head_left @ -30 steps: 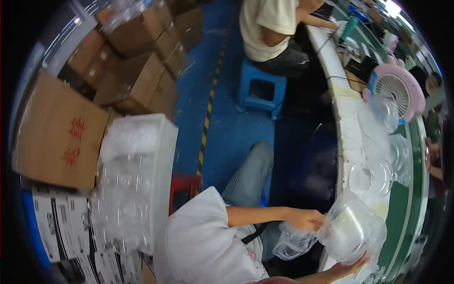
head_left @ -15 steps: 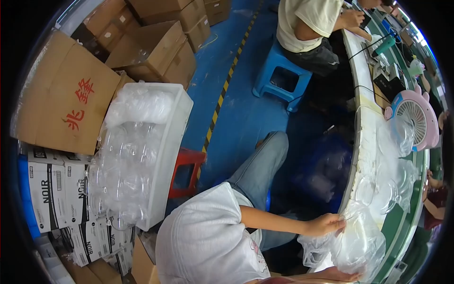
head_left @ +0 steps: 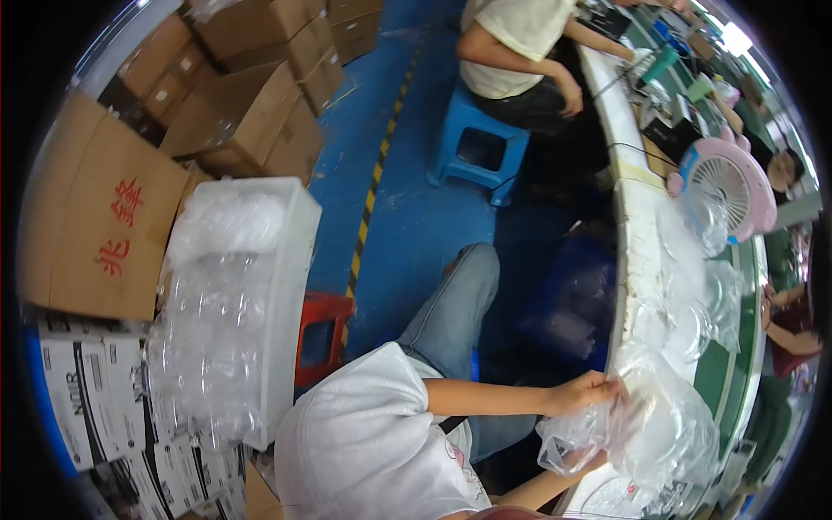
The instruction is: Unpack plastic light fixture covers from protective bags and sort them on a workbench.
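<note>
My left hand (head_left: 586, 393) pinches the gathered edge of a clear plastic bag (head_left: 663, 425) above the white bench edge at the right. Something rounded and see-through shows inside the bag, but glare and folds blur its shape. My right hand (head_left: 579, 461) is lower down, against the bag's loose near end; the crumpled film covers its fingers. Just beyond the bag, more clear round plastic pieces (head_left: 689, 334) lie on the white bench (head_left: 617, 303).
At the left, a white bin (head_left: 290, 260) is heaped with clear plastic pieces, beside cardboard boxes (head_left: 104, 208). A red stool (head_left: 325, 334) stands near it. A pink fan (head_left: 732, 186) is on the bench. Farther off, a person (head_left: 511, 43) sits on a blue stool (head_left: 477, 147).
My right hand has come up toward my left hand, to the bag's loose end. The bag has spread toward the right. The view has shifted, and the seated person's near arm has lowered.
</note>
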The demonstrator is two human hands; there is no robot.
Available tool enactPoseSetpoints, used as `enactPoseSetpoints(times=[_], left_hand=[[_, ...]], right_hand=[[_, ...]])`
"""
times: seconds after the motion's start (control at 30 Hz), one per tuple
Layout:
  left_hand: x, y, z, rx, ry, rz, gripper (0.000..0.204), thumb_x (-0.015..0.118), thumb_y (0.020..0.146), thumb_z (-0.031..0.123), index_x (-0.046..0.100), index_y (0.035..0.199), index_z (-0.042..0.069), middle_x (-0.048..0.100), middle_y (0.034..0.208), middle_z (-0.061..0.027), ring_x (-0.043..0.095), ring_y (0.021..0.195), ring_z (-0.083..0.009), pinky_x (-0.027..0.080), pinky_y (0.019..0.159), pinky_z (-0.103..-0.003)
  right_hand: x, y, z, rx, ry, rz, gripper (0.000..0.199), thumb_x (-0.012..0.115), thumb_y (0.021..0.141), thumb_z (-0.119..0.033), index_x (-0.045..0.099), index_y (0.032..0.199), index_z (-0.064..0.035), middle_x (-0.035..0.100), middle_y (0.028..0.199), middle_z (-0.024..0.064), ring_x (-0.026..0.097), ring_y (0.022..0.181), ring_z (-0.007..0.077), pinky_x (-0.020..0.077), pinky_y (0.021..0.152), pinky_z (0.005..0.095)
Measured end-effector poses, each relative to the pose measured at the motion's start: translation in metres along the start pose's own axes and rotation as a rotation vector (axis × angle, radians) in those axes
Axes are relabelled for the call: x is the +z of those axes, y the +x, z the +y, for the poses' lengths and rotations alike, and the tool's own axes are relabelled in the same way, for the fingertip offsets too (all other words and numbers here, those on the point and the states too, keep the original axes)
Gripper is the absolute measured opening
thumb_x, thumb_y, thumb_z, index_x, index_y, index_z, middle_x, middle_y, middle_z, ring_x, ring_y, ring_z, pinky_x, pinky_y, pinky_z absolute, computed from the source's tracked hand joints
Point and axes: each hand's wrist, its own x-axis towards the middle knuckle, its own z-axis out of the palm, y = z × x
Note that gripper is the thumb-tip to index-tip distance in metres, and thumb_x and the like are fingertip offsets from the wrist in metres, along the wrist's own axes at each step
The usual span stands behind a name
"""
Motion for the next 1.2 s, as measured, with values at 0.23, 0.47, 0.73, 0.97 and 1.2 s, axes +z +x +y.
enactPoseSetpoints(times=[0.23,0.47,0.73,0.97,1.2], left_hand=[[-0.007,-0.01,-0.003,-0.16,-0.304,0.092,0.025,0.045,0.088,0.026,0.055,0.097,0.005,0.056,0.086,-0.0014,0.052,0.079,-0.0092,0.042,0.073,-0.023],[-0.011,-0.008,0.006,-0.198,-0.168,0.077,0.032,0.041,0.089,0.028,0.053,0.102,0.001,0.056,0.085,-0.0026,0.052,0.077,-0.0098,0.042,0.073,-0.024],[-0.018,-0.004,-0.013,-0.219,0.144,0.019,0.042,0.039,0.089,0.036,0.054,0.1,-0.002,0.057,0.09,-0.006,0.05,0.077,-0.0106,0.04,0.074,-0.025],[-0.001,0.008,-0.015,-0.389,-0.03,0.008,0.052,0.033,0.089,0.041,0.042,0.116,-0.002,0.055,0.087,-0.0056,0.05,0.075,-0.0099,0.042,0.069,-0.023],[-0.036,0.011,-0.044,-0.384,0.247,0.138,0.022,0.048,0.087,0.017,0.056,0.099,0.001,0.059,0.087,-0.0038,0.051,0.079,-0.007,0.038,0.073,-0.02]], right_hand=[[-0.023,0.004,0.04,0.168,0.197,0.115,0.057,0.038,0.082,-0.039,0.034,0.124,0.0012,0.039,0.124,0.0158,0.041,0.112,0.0283,0.0349,0.093,0.0391],[-0.06,0.016,-0.019,-0.573,-0.444,0.205,0.048,0.039,0.087,-0.024,0.029,0.128,-0.0031,0.037,0.127,0.0137,0.036,0.117,0.0246,0.0315,0.095,0.0366],[0.007,-0.015,-0.087,-0.593,-1.189,0.327,0.055,0.057,0.068,-0.017,0.042,0.118,-0.0005,0.048,0.089,0.0025,0.045,0.08,0.014,0.0381,0.071,0.0264],[0.036,0.0,-0.101,-0.782,-1.083,0.288,0.023,0.05,0.072,-0.011,0.048,0.092,0.0002,0.045,0.08,0.0022,0.042,0.076,0.0111,0.034,0.07,0.0214],[0.041,0.031,-0.155,-0.793,-1.348,0.259,0.012,0.05,0.076,-0.01,0.046,0.084,-0.0024,0.047,0.076,0.001,0.042,0.072,0.0089,0.0343,0.067,0.0197]])
